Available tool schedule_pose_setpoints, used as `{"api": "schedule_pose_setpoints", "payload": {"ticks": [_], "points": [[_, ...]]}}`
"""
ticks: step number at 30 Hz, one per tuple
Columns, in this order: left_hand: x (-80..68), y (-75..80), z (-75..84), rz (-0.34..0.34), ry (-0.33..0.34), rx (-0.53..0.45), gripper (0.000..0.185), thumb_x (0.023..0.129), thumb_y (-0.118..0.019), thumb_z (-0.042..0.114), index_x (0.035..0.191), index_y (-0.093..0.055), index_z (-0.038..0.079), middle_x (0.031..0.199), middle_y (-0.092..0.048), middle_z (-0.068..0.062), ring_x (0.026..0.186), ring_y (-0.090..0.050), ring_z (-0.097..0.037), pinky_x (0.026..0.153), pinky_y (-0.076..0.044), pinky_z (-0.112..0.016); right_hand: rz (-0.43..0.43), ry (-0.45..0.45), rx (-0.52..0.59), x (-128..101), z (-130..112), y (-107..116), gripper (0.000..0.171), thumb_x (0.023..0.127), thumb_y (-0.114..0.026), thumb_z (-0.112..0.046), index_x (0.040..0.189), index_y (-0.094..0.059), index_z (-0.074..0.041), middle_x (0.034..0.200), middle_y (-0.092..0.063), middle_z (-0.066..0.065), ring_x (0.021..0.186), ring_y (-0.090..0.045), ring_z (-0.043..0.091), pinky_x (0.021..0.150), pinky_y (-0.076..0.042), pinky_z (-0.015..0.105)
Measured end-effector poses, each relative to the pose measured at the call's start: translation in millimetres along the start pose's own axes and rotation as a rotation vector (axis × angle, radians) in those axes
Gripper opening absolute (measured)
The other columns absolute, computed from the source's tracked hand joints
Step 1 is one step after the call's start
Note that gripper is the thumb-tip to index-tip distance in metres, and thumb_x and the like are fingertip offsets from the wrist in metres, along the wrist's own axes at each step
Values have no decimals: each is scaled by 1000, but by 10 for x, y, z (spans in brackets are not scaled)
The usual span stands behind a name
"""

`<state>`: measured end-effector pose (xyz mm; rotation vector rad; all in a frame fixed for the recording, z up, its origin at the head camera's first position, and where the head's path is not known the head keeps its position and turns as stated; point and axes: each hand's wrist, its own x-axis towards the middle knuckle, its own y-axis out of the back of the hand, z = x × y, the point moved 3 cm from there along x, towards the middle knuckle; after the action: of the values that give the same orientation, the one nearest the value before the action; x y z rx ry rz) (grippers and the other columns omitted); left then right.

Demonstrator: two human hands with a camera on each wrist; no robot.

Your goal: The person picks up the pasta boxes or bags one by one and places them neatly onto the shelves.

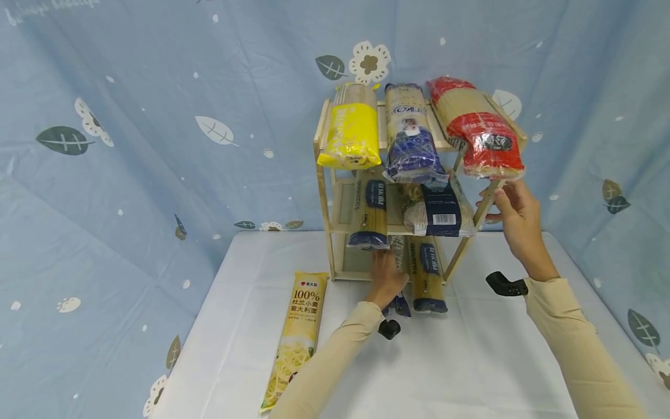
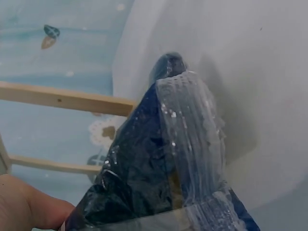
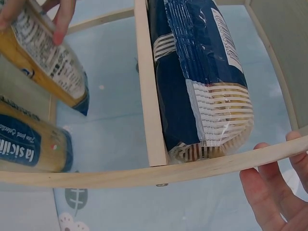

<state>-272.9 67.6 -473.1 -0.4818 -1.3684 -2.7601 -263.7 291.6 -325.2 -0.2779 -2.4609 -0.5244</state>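
Table: a white-covered table carries everything, with a blue leaf-print cloth hung behind it.
Rack: a wooden rack stands at the table's back edge, three levels, pasta packs on each.
Top level: a yellow pack, a blue pack and a red pack lie side by side.
Loose pack: a yellow spaghetti bag lies flat on the table, left of the rack.
Right hand: the right hand holds the rack's right front post, fingers curled round it.
Left hand: the left hand grips a dark blue pasta pack at the bottom level, its end sticking out onto the table.
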Motion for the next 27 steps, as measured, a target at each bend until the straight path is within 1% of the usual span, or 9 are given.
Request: {"api": "schedule_pose_setpoints", "payload": {"ticks": [3,4,5,9,13,17,21,24,27], "points": [[74,-73,-8,-4,11,1,65,69,-70,4,130,-52,-7,128,-53,-20,111,-52,-34,61,-51,-40,2,-5,11,0,49,-5,38,101,-44,-11,139,-46,-14,100,-61,-3,82,-65,6,61,-53,17],[94,-100,-17,-12,22,-3,65,69,-69,3,131,-52,-7,129,-53,-21,111,-53,-34,56,-50,-40,1,-7,10,-3,48,-6,38,101,-44,-10,139,-46,-14,100,-61,-3,82,-65,6,61,-53,17],[111,-124,-25,-25,33,-4,65,70,-69,3,131,-51,-7,130,-52,-22,112,-52,-35,56,-50,-41,-2,-8,14,-4,48,-7,38,101,-44,-10,139,-46,-14,100,-61,-4,82,-65,5,61,-53,17],[173,-219,-61,-68,92,31,66,73,-67,6,135,-48,-5,135,-49,-20,118,-49,-35,67,-52,-48,-10,-11,5,-6,47,2,38,101,-44,-11,139,-45,-14,102,-60,-6,84,-64,4,62,-52,15],[224,-277,-83,-87,128,46,66,74,-65,6,137,-47,-3,135,-50,-18,120,-48,-35,77,-51,-51,-15,-6,-9,-3,35,18,41,102,-44,-12,142,-42,-17,103,-59,-6,85,-63,5,62,-52,15],[277,-319,-94,-125,126,76,67,75,-63,9,139,-45,-2,127,-56,-19,115,-52,-35,80,-50,-48,-5,-5,-7,0,27,24,41,101,-44,-11,142,-43,-17,101,-60,-5,84,-64,6,62,-52,15],[312,-375,-111,-158,133,129,65,75,-66,12,137,-47,2,117,-62,-16,109,-55,-33,80,-49,-46,-2,-7,-7,2,28,17,41,101,-44,-12,142,-44,-17,101,-61,-5,84,-64,7,62,-52,16],[313,-409,-134,-196,145,160,63,78,-71,15,135,-48,5,120,-61,-13,111,-54,-31,82,-48,-46,-7,-4,-9,5,34,7,41,101,-45,-11,142,-43,-18,101,-61,-4,84,-64,8,62,-53,17],[291,-432,-152,-249,129,174,69,80,-76,23,138,-45,5,130,-54,-13,121,-46,-32,90,-45,-48,-8,1,-24,5,44,13,42,101,-44,-11,142,-43,-18,101,-60,-2,84,-64,8,62,-52,17]]}}
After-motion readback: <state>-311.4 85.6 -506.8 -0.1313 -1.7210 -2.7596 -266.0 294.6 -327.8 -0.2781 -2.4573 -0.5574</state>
